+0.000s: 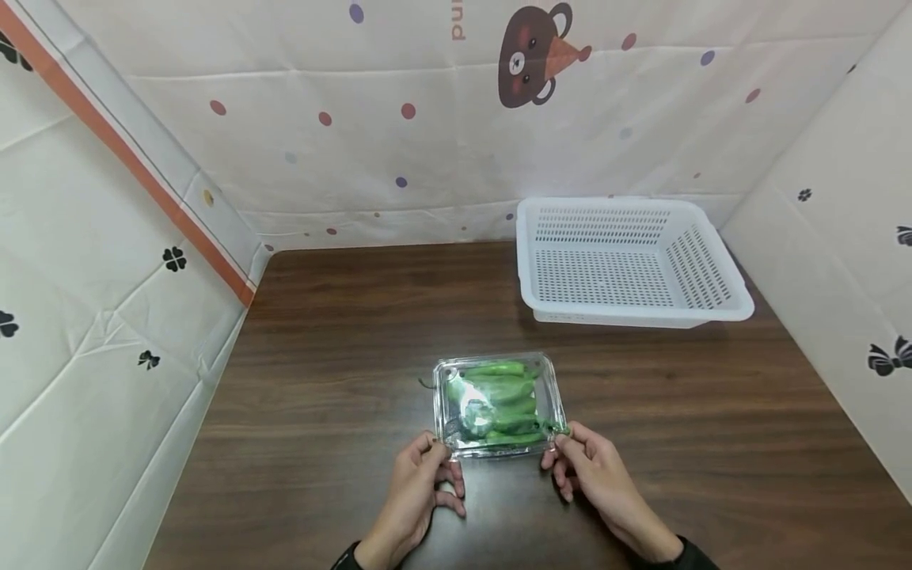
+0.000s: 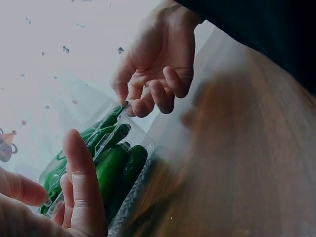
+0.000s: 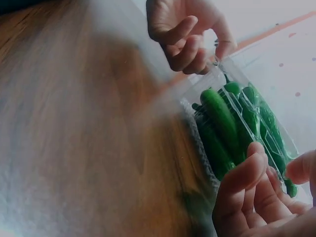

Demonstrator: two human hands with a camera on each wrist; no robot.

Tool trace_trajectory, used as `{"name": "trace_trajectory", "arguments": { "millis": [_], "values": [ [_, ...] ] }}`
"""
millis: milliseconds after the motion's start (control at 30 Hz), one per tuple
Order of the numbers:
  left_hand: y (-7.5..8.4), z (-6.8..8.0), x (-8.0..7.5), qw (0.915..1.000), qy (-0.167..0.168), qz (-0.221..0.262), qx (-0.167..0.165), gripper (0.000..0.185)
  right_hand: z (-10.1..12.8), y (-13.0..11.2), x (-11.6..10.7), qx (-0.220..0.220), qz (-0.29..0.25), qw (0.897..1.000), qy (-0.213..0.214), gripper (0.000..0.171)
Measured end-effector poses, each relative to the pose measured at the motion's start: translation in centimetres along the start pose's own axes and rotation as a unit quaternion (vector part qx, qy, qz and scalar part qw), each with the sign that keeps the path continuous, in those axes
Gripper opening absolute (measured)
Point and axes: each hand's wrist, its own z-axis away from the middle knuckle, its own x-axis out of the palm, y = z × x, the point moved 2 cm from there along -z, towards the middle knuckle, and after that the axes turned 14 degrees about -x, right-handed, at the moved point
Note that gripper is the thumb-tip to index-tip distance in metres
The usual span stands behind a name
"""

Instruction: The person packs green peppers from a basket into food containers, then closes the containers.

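A clear plastic clamshell box (image 1: 499,404) filled with green peppers (image 1: 507,400) lies on the dark wooden table (image 1: 342,332), near its front edge. My left hand (image 1: 426,483) pinches the box's near left corner with thumb and forefinger, the other fingers curled under. My right hand (image 1: 586,459) pinches the near right corner the same way. In the left wrist view the box (image 2: 106,163) sits between my left hand (image 2: 69,192) and my right hand (image 2: 155,74). The right wrist view shows the peppers (image 3: 227,123) through the lid and my left hand (image 3: 190,34) at the far corner.
A white perforated plastic basket (image 1: 716,305) stands empty at the back right of the table. Patterned fabric walls (image 1: 107,317) close in the left, back and right sides. Bare tabletop lies between the box and the basket.
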Motion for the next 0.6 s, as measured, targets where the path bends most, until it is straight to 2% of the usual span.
{"name": "trace_trajectory", "arguments": {
  "millis": [133, 333, 600],
  "values": [
    [0.00, -0.11, 0.04, 1.0000, 0.002, -0.004, 0.007, 0.013, 0.09, -0.05, 0.23, -0.015, 0.035, 0.998, 0.048, 0.021],
    [-0.05, -0.20, 0.00, 0.9999, 0.002, -0.010, 0.009, 0.010, 0.10, -0.21, 0.56, -0.052, 0.068, 0.989, 0.120, 0.016],
    [0.05, -0.22, 0.03, 0.9997, -0.008, -0.020, -0.007, 0.011, 0.21, -0.18, 0.70, -0.136, 0.108, 0.972, 0.159, 0.006]
  ]
}}
